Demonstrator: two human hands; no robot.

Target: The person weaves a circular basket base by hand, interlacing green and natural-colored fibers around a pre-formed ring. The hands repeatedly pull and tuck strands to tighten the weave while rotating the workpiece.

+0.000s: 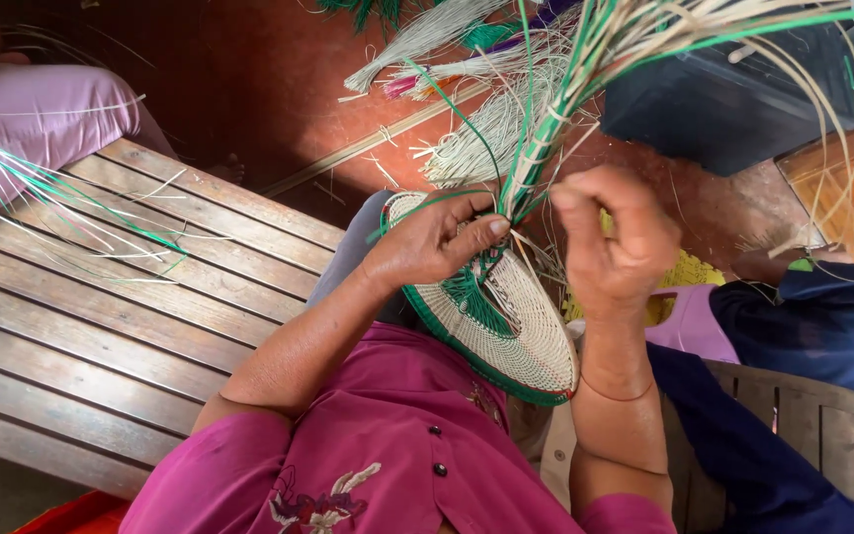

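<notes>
Beside wooden bench (101,326), loose reed bundles (467,129) crowd woven disc (516,326).

- The woven disc (516,326) is partly hidden behind the left hand (434,242)
- The loose strands (644,30) run off the top edge
- The dark box (733,99) is cut by the right edge
- The right hand (615,237) hides its own fingertips, grip unclear

No packages, labels, signs, screens visible (only weaving materials, bench, clothing).
</notes>
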